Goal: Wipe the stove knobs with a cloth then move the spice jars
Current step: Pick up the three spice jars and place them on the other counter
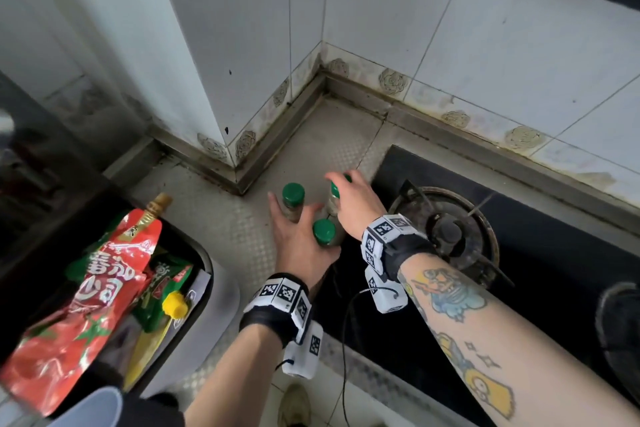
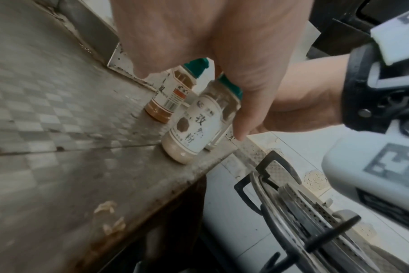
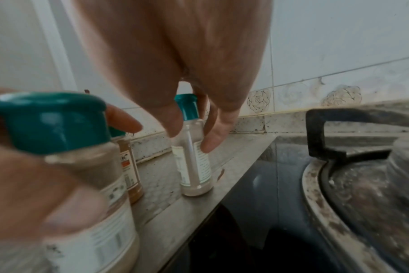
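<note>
Three green-capped spice jars stand close together on the steel counter [image 1: 221,215], left of the black stove [image 1: 540,253]. My left hand [image 1: 298,236] reaches among them. Its thumb [image 2: 247,114] and a finger lie on either side of the nearest, white-labelled jar [image 1: 323,231] [image 2: 196,127]. The brown-filled jar [image 1: 293,193] [image 2: 170,97] stands between my spread left fingers. My right hand [image 1: 353,201] comes down over the third, almost empty clear jar [image 3: 194,162], and its fingers [image 3: 216,136] curl round the upper part. No cloth or stove knob is in view.
The burner grate [image 1: 446,222] sits just right of the jars. Tiled walls [image 1: 242,45] form a corner behind them. A dark bin [image 1: 197,253] at the lower left holds red and green sauce pouches. A dark round object [image 1: 620,322] shows at the right edge.
</note>
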